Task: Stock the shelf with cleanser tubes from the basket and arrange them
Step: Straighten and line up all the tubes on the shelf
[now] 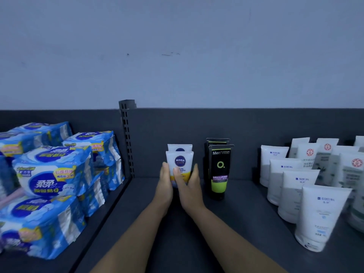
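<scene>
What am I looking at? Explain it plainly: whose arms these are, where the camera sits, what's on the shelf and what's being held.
There is no machine here. A person wears a camera on the head, so you see their own bare arms reaching forward. The left hand and right hand grip a white tube between them at a dark shelf. A matching tube stands right behind it. To its right stand two black and green tubes, and further right are other white tubes in rows. Blue packs are stacked on the left.

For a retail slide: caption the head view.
Left hand and right hand clasp a white Nivea Men tube upright on the dark grey shelf beside black-and-green tubes.
</scene>
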Demonstrator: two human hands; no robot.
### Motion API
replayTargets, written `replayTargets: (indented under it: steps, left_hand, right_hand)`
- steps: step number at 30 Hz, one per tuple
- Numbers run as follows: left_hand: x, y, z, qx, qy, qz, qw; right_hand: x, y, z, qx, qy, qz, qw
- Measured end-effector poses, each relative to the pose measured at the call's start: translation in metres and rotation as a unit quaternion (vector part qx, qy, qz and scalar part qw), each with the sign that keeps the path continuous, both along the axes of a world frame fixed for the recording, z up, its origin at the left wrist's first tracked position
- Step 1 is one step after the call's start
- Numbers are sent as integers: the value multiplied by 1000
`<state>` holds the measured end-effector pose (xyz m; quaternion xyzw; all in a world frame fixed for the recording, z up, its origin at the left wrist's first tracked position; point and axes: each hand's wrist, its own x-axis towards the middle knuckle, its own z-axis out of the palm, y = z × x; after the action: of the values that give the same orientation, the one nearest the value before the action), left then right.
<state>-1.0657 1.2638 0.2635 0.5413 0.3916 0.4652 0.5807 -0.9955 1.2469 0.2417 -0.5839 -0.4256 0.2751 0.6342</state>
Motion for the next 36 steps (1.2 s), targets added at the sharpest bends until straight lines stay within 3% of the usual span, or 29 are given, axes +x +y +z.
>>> replayTargets:
  steps: [4,7,11,14,18,23,27,31,36]
  left_hand:
    - [-14,-10,11,-33,-7,67,997]
    - [-22,-27,27,29,14,123,992]
    - [-17,-54,48,158,4,208,965]
    - [3,-93,65,232,-28,181,955]
    - [52,-136,75,246,-54,62,966]
    - [123,-155,65,116,-83,-28,989]
    - [160,-161,43,-36,-56,-96,993]
    - [182,-160,40,-83,-58,-106,989]
    - [200,-151,34,-129,-90,-86,984]
  right_hand:
    - [-14,-46,24,-17,-33,3,999]
    - [-17,-69,27,-34,-38,4,999]
    - [-27,-108,61,87,-71,9,994]
    - [-6,-148,86,182,-99,-27,978]
    - [45,-209,123,275,-148,-125,942]
    - [118,-244,118,256,-149,-260,919]
    - [161,-262,99,177,-14,-286,942]
    - [201,-252,82,75,160,-205,963]
    - [229,-220,58,-28,218,-91,971]
